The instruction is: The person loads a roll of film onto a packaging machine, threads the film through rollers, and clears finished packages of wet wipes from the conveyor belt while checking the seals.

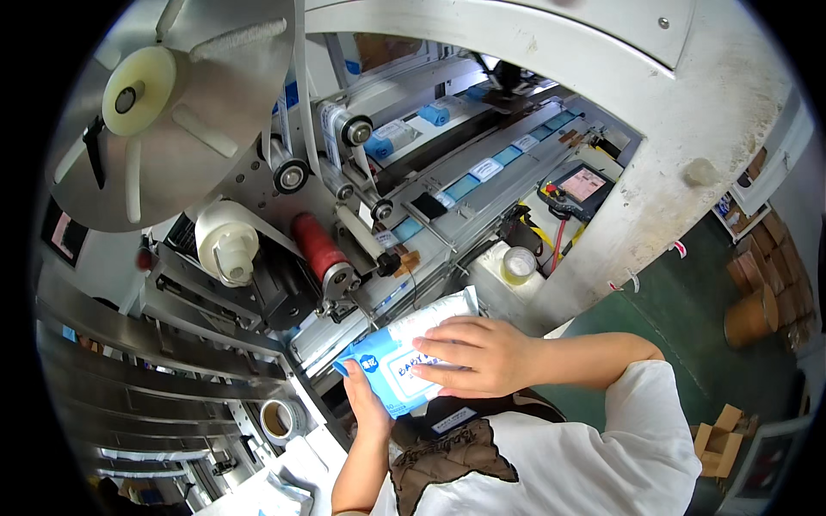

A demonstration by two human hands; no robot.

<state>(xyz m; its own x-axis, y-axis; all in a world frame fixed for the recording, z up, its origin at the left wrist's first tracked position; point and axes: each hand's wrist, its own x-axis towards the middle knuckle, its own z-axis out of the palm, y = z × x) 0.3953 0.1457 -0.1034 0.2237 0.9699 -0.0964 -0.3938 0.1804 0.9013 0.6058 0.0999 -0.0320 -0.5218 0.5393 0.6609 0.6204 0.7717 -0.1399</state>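
Note:
A white and blue soft pack of wet wipes (400,342) is tilted in front of my chest, its printed front facing up. My left hand (370,402) grips the pack's lower left end, thumb on the front and fingers hidden beneath. Across the label lies my right hand (482,357), its fingers stretched out and slightly apart, touching the film. The right thumb is out of sight. Beyond the pack runs a packaging machine's conveyor (465,211), with several blue and white packs or labels (487,169) along it.
Left stand a large metal reel disc (206,77), a red roller (320,248) and a white roll (228,245). A control screen (583,183) and a clear cup (519,265) sit to the right. Tape rolls (282,421) lie lower left; cartons (766,267) stand far right.

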